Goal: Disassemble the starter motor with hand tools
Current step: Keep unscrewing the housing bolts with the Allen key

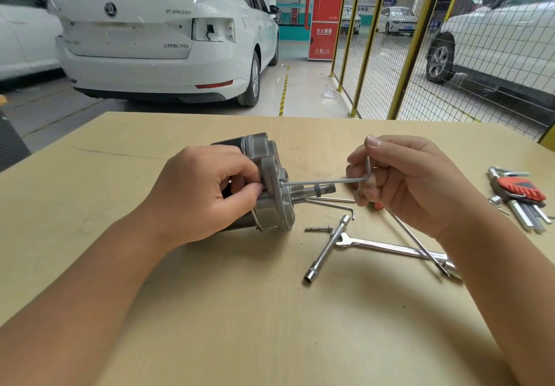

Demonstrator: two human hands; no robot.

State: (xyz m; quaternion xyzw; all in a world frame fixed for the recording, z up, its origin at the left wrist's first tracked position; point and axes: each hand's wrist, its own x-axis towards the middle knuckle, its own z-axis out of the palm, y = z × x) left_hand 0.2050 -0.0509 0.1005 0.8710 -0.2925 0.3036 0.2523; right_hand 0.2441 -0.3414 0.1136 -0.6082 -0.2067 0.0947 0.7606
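The motor [264, 181] is taken as landmark; it lies on its side near the middle of the table [210, 310], long axis roughly level and running left to right, dark body to the far left, flange face and pinion shaft [322, 189] pointed right.

The left hand [207, 193] is clenched round the motor from the near side, fingers curled onto the housing just behind the flange; the right hand [411, 184], to the right of the motor, pinches the short arm of a hex key [327, 180], whose long arm lies nearly parallel to the shaft with its tip at the flange face.

Step judged: a flange screw is being backed out; seating in the socket cannot be confirmed. Next move is judged to need the key kept in line with the screw while the housing is braced against turning.

Right of the motor lie a spanner [390, 246], a T-socket wrench [326, 250], a second hex key [330, 204] and a loose screw [319, 228]; a hex key set [519, 193] lies far right.
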